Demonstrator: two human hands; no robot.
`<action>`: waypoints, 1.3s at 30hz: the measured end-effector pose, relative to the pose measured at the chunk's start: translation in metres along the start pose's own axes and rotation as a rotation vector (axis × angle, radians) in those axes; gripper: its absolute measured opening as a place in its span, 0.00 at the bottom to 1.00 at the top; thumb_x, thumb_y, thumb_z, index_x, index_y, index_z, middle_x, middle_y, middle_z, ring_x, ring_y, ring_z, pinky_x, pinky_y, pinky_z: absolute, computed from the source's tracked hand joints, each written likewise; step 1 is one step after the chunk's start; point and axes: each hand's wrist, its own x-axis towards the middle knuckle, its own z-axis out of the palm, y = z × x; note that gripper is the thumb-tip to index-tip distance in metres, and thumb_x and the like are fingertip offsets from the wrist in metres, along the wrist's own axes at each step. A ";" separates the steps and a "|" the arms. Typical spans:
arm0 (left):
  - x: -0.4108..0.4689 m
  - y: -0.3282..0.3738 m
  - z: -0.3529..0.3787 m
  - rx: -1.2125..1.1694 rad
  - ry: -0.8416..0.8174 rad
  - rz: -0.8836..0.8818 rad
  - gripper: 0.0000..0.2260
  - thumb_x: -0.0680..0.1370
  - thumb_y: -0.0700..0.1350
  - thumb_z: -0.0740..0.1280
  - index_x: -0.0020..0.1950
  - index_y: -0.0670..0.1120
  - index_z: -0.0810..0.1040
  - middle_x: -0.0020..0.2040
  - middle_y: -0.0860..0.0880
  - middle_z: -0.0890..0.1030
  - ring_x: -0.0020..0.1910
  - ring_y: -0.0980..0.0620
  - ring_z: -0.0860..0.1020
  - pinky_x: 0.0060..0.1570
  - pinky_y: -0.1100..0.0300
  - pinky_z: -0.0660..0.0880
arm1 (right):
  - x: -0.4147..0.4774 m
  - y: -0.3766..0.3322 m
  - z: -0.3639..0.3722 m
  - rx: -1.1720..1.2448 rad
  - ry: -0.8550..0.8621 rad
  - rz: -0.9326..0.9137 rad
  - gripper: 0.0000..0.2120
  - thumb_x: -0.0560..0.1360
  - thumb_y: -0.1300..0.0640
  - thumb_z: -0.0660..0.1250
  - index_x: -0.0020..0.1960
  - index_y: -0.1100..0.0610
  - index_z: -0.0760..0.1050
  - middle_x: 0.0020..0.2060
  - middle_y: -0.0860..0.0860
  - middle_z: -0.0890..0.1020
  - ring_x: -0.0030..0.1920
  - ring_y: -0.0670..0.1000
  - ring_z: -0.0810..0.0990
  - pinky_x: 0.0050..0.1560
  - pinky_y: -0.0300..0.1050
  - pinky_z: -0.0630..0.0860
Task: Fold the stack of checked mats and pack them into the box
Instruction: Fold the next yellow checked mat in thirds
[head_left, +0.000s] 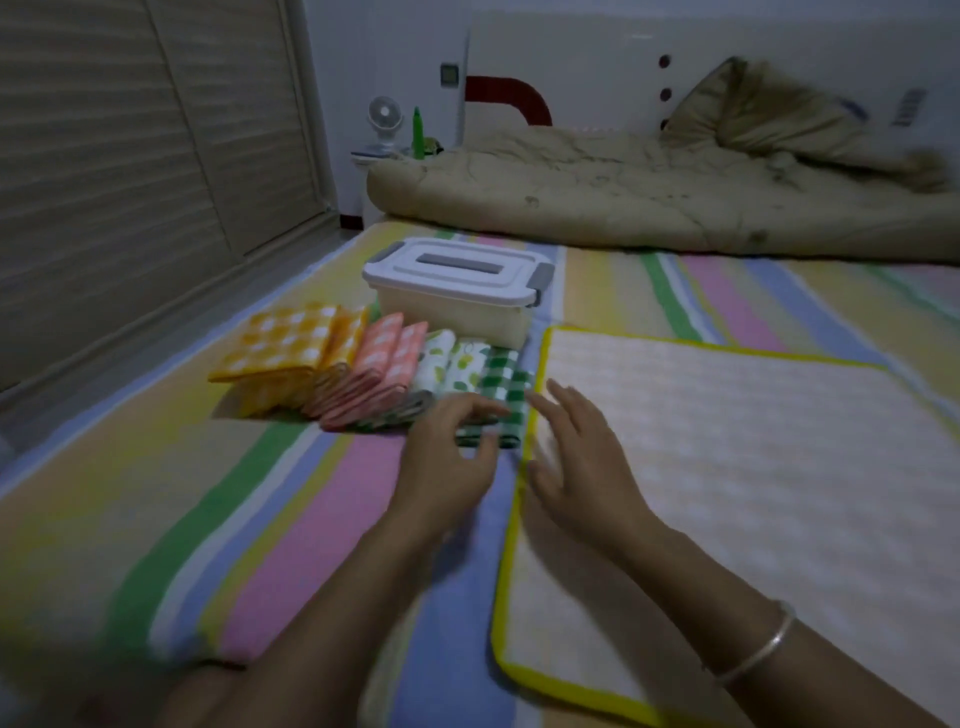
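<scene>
A row of folded mats leans across the striped bedsheet: yellow checked mats (291, 343) at the left, orange checked mats (382, 358), leaf-print mats (457, 364), and a green checked mat (506, 389) at the right end. Behind them stands a white plastic box (452, 306) with its lid closed and grey latches. My left hand (449, 457) rests its fingers on the green checked mat. My right hand (582, 457) hovers with fingers spread just right of that mat, over the edge of a pad. The image is blurred by motion.
A cream quilted pad with yellow binding (727, 467) lies flat at the right. A beige rolled quilt (623, 202) and pillow (789, 114) lie at the bed's head. A small fan (383, 119) and green bottle (417, 132) stand on a side table. A wardrobe wall runs along the left.
</scene>
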 end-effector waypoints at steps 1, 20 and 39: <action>-0.010 0.015 0.017 -0.137 -0.102 -0.055 0.09 0.72 0.41 0.64 0.45 0.54 0.81 0.44 0.56 0.83 0.46 0.55 0.80 0.48 0.59 0.77 | -0.014 0.016 -0.014 -0.021 0.026 0.035 0.32 0.72 0.47 0.56 0.73 0.60 0.66 0.72 0.62 0.67 0.71 0.63 0.67 0.70 0.60 0.66; -0.074 0.126 0.120 0.640 -1.002 0.194 0.35 0.65 0.71 0.70 0.65 0.53 0.70 0.61 0.51 0.70 0.60 0.50 0.69 0.58 0.52 0.71 | -0.192 0.107 -0.158 -0.104 -0.605 0.106 0.46 0.58 0.23 0.61 0.73 0.37 0.61 0.77 0.43 0.54 0.77 0.42 0.47 0.74 0.37 0.52; -0.077 0.137 0.099 0.594 -0.919 0.351 0.14 0.82 0.50 0.58 0.65 0.57 0.76 0.59 0.52 0.81 0.55 0.47 0.78 0.49 0.56 0.71 | -0.204 0.085 -0.151 -0.389 -0.123 0.144 0.20 0.80 0.40 0.45 0.57 0.46 0.72 0.43 0.53 0.83 0.47 0.60 0.80 0.38 0.48 0.64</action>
